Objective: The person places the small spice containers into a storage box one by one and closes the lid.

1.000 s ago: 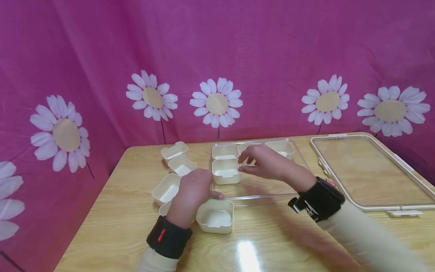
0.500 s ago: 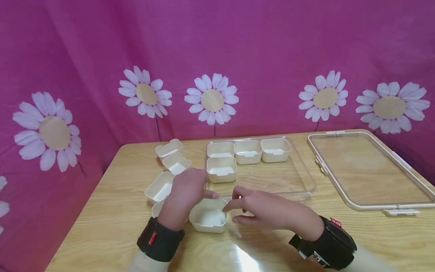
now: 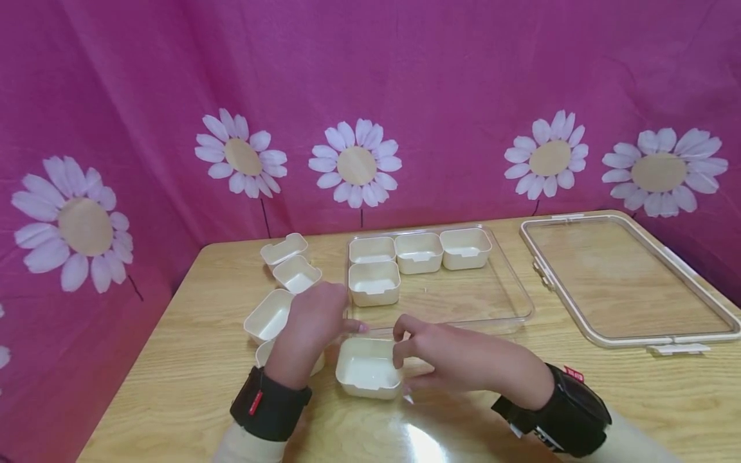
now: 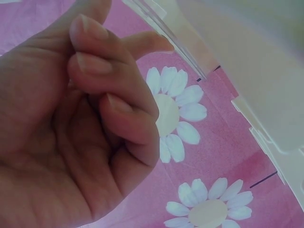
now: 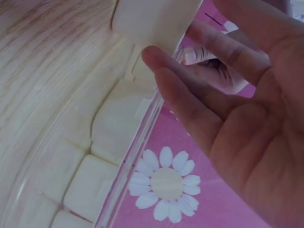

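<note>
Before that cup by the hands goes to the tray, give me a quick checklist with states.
1. Right hand grips the near cup at its right rim: ok.
2. Left hand clear of the cup: cannot tell, its fingertip lies near the rim.
3. Tray has bare floor beside the four seated cups: ok.
4. Cup is empty: ok.
5. Lid lies apart, right of the tray: ok.

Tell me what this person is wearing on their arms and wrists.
Both hands, left hand and right hand, are bare. Each wrist carries a wide black band: the left band has a small red tag, the right band a red label and a bulkier black mount. Cream long sleeves show behind them.
</note>
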A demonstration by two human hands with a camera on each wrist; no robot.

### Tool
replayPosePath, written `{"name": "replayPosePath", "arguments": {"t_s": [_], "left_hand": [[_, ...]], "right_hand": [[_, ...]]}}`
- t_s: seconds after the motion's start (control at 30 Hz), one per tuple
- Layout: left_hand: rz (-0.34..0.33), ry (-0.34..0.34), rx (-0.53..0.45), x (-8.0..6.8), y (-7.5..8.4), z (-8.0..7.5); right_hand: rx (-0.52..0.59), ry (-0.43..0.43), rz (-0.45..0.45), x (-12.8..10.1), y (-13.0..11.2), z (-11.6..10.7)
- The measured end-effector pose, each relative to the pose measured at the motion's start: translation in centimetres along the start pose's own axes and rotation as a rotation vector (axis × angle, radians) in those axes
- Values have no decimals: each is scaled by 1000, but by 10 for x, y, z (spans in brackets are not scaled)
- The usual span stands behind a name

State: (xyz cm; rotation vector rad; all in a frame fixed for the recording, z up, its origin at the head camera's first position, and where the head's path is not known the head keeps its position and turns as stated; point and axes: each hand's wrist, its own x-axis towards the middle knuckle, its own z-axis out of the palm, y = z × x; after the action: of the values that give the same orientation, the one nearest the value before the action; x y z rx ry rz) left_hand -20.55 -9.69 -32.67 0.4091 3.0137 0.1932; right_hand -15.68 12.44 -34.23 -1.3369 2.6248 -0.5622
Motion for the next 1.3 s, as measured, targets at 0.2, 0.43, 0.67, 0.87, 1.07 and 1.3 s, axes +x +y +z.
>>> {"name": "replayPosePath", "arguments": {"t_s": [0.2, 0.43, 0.67, 0.87, 1.07, 1.3], "left_hand": [[-3, 13, -5, 0, 0, 0], [-5, 15, 3, 0, 1, 0], [-22, -2, 8, -1, 3, -1], [-21, -1, 1, -2, 3, -2], [-9, 13, 0, -2, 3, -1], [-5, 11, 6, -2, 4, -1]], "right_hand": [[-33, -2, 25, 0, -5, -1], [-81, -34, 83, -6, -9, -6], [-124, -28, 89, -9, -12, -9], [-145, -48, 85, -7, -13, -8], [-184, -39, 66, -7, -13, -7], [-233, -14, 19, -7, -11, -6]]}}
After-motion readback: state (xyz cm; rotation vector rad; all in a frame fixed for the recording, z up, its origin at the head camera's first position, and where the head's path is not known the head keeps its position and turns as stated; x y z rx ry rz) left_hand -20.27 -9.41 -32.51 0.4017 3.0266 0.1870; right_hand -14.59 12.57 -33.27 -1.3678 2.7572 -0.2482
